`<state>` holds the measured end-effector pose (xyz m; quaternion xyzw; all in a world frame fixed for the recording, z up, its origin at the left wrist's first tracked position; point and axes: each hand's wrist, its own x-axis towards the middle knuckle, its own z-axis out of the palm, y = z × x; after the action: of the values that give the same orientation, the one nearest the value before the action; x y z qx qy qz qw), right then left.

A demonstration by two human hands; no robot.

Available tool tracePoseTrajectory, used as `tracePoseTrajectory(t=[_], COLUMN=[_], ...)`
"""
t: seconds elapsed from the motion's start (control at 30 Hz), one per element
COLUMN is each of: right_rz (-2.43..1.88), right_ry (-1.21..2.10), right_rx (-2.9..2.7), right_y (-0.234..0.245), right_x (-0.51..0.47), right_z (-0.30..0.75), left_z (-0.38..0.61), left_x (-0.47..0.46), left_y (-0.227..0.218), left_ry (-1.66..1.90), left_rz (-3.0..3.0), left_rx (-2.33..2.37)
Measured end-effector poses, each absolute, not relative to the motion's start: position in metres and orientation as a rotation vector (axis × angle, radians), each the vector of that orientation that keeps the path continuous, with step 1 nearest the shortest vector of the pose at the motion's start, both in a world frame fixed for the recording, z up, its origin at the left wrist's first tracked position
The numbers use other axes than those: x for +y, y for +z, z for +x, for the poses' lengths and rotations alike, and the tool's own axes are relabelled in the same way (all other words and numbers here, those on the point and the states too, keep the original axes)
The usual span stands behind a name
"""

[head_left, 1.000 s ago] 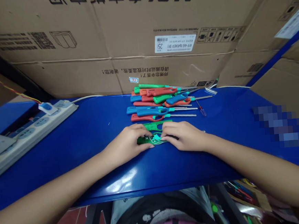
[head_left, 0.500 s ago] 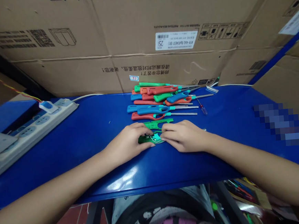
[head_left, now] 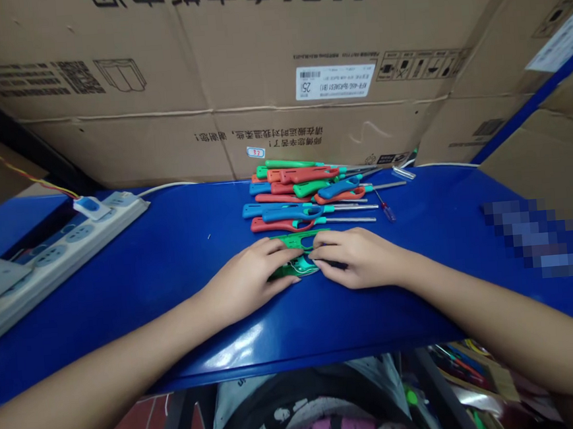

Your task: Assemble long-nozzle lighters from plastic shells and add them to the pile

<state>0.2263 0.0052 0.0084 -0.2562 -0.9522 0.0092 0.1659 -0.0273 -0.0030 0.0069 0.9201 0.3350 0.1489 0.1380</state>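
Note:
An open green lighter half-shell [head_left: 298, 270] lies on the blue table, with teal parts and thin pale wire inside. My left hand [head_left: 254, 270] grips its left end, fingers over the top edge and thumb along the near side. At the shell's right end, my right hand [head_left: 359, 256] has its fingertips pinched together; what they hold is too small to make out. Just beyond, a second green half-shell [head_left: 296, 240] lies partly hidden behind my fingers. Behind it are several long-nosed lighters, among them a red lighter [head_left: 282, 223] and a blue lighter [head_left: 291, 212].
A small screwdriver [head_left: 388, 212] lies right of the lighters, near a shiny metal piece [head_left: 404, 173]. On the left stands a white power strip [head_left: 66, 258] with a plug in it. A large cardboard box [head_left: 162, 145] closes off the table's back edge.
The teal part in the near shell sat raised between my hands; now it looks lower and flatter. My left fingers have reached further over the shell. My right fingertips have shifted slightly.

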Motion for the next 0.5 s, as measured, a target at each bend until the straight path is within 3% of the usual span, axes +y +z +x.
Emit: tracePoseTrajectory(t=[0.5], right_rz=[-0.580], right_ry=[-0.224], right_rx=[-2.914], right_y=[0.018], right_x=[-0.001], right_z=[0.228], left_z=[-0.033], left_x=[-0.013], left_y=[0.029], left_ry=[0.077], left_rz=[3.126], left_rx=[1.014])
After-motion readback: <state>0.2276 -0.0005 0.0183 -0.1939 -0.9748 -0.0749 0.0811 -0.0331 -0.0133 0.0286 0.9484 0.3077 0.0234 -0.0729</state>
